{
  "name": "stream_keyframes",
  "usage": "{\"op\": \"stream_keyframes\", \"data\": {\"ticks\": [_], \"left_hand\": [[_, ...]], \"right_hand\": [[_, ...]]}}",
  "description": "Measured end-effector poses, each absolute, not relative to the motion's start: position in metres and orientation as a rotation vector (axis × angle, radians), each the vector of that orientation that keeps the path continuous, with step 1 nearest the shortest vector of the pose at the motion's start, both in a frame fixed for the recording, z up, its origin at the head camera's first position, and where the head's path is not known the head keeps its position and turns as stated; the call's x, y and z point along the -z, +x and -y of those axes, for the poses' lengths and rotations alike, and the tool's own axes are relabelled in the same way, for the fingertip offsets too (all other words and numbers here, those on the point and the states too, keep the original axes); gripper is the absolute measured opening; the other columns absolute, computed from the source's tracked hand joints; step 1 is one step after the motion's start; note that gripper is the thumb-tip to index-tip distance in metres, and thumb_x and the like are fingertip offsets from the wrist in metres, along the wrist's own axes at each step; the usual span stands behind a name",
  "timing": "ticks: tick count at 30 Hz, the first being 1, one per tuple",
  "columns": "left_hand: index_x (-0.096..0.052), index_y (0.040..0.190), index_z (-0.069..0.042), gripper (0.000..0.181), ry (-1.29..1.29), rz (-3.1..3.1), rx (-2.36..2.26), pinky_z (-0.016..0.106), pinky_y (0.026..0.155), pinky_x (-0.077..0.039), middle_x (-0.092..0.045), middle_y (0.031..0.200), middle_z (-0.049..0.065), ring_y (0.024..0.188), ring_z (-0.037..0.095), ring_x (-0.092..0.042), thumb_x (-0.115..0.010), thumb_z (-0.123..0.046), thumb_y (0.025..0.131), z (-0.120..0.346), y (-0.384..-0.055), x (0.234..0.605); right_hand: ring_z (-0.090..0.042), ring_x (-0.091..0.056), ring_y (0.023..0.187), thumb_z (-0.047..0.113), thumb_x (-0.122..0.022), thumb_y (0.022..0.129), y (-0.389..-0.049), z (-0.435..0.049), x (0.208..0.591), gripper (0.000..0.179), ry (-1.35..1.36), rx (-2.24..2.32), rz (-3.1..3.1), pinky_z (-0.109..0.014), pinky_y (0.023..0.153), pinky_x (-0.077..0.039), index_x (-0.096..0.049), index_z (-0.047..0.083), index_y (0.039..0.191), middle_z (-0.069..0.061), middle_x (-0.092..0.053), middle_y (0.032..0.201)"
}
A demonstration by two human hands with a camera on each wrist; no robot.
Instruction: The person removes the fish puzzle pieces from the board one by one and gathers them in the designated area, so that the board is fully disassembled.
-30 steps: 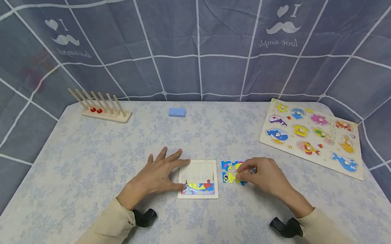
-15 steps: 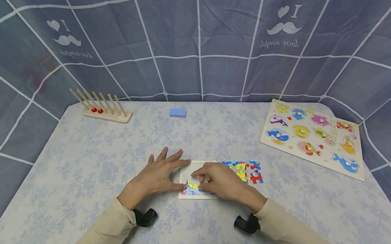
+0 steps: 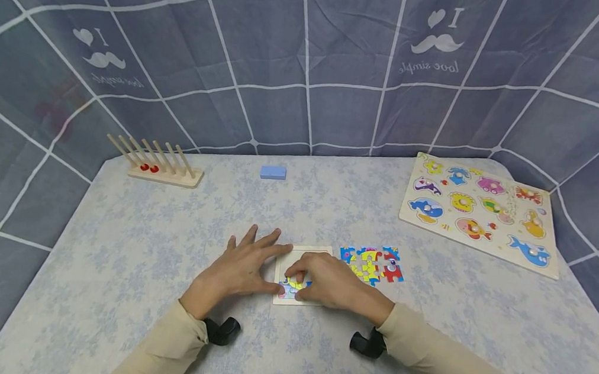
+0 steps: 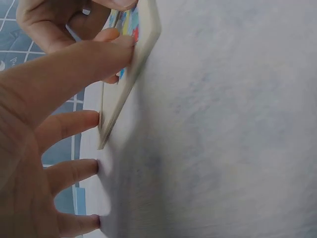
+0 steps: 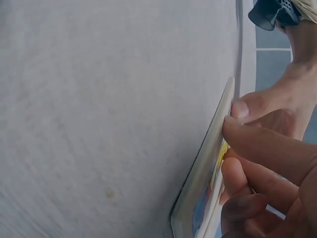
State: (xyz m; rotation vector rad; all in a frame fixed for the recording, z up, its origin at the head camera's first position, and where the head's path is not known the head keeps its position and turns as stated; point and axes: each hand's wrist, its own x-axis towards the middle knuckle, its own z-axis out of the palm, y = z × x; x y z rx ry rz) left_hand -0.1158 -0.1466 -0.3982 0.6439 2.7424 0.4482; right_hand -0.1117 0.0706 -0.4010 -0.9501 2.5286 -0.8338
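Observation:
A small square wooden puzzle frame (image 3: 305, 248) lies on the table, colourful jigsaw pieces (image 3: 290, 288) along its near side. My left hand (image 3: 239, 268) is spread beside it, thumb and forefinger touching its left side and the thumb by the near left corner. Over the frame, my right hand (image 3: 325, 281) has its fingers curled, thumb and fingertips right at the pieces. In the right wrist view its thumb (image 5: 247, 136) overlaps the frame's edge. I cannot tell whether it pinches a piece. Several loose jigsaw pieces (image 3: 370, 264) lie together right of the frame, partly hidden by the right hand.
A knob puzzle board (image 3: 481, 218) with sea animals lies at the back right. Toward the back left stands a wooden peg rack (image 3: 164, 175) with red beads. A blue block (image 3: 273, 173) sits at the back middle. A grey curtain (image 3: 342, 66) hangs behind the table.
My right hand has moved left from the loose pieces to the frame, then slightly further left and nearer its pieces. The loose pieces are now more exposed. My left hand stays put.

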Motion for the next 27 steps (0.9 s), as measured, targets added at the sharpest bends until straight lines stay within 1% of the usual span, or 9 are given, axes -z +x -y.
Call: {"op": "stream_keyframes", "data": {"ticks": [3,10,16,21,24,25,27], "left_hand": [[-0.047,0.148,-0.028,0.088,0.654,-2.724,-0.452,0.08,0.101,-0.015,-0.025,0.161,0.008,0.144,0.051,-0.01,-0.082,-0.056,0.072,0.1482,-0.1162,0.3967],[-0.045,0.149,-0.026,0.099,0.659,-2.694,-0.459,0.08,0.101,-0.012,-0.022,0.162,0.009,0.145,0.051,-0.007,-0.087,-0.056,0.064,0.1483,-0.1165,0.3955],[-0.046,0.149,-0.026,0.101,0.656,-2.698,-0.455,0.079,0.101,-0.013,-0.023,0.162,0.009,0.145,0.051,-0.007,-0.088,-0.055,0.062,0.1482,-0.1163,0.3954],[-0.045,0.15,-0.027,0.103,0.652,-2.686,-0.454,0.079,0.102,-0.012,-0.021,0.162,0.009,0.145,0.05,-0.006,-0.088,-0.057,0.061,0.1479,-0.1157,0.3952],[-0.044,0.15,-0.027,0.103,0.648,-2.684,-0.449,0.078,0.103,-0.012,-0.021,0.162,0.008,0.145,0.049,-0.006,-0.088,-0.057,0.061,0.1475,-0.1158,0.3951],[-0.044,0.15,-0.027,0.104,0.645,-2.684,-0.448,0.078,0.103,-0.011,-0.021,0.162,0.008,0.145,0.049,-0.005,-0.088,-0.057,0.061,0.1475,-0.1158,0.3949],[-0.044,0.15,-0.027,0.104,0.642,-2.686,-0.443,0.078,0.103,-0.011,-0.02,0.162,0.008,0.145,0.05,-0.005,-0.088,-0.057,0.061,0.1475,-0.1158,0.3945]], "right_hand": [[-0.009,-0.054,0.077,0.011,-0.082,0.078,-0.1114,-0.0686,0.4005,0.032,-0.908,0.844,-2.528,-0.025,0.059,-0.046,-0.074,0.015,0.109,0.011,-0.059,0.086],[-0.011,-0.053,0.077,0.006,-0.083,0.075,-0.1108,-0.0641,0.3984,0.033,-0.813,0.854,-2.507,-0.029,0.061,-0.046,-0.071,0.013,0.105,0.009,-0.059,0.084],[-0.011,-0.053,0.074,0.002,-0.082,0.074,-0.11,-0.0621,0.3984,0.035,-0.769,0.874,-2.497,-0.03,0.062,-0.046,-0.067,0.014,0.104,0.008,-0.058,0.082],[-0.012,-0.053,0.076,-0.002,-0.081,0.073,-0.1077,-0.0628,0.3978,0.036,-0.826,0.939,-2.477,-0.027,0.064,-0.046,-0.062,0.018,0.096,0.007,-0.057,0.083],[-0.013,-0.054,0.077,-0.002,-0.082,0.072,-0.1061,-0.0639,0.397,0.034,-0.9,0.997,-2.443,-0.026,0.068,-0.045,-0.062,0.019,0.09,0.005,-0.06,0.082],[-0.012,-0.055,0.076,-0.001,-0.082,0.072,-0.1055,-0.0642,0.3967,0.032,-0.92,1.016,-2.425,-0.026,0.068,-0.045,-0.062,0.019,0.088,0.005,-0.06,0.082],[-0.01,-0.053,0.069,0.002,-0.083,0.073,-0.1044,-0.0643,0.3966,0.028,-0.937,1.052,-2.373,-0.024,0.066,-0.045,-0.064,0.018,0.086,0.006,-0.063,0.081]]}}
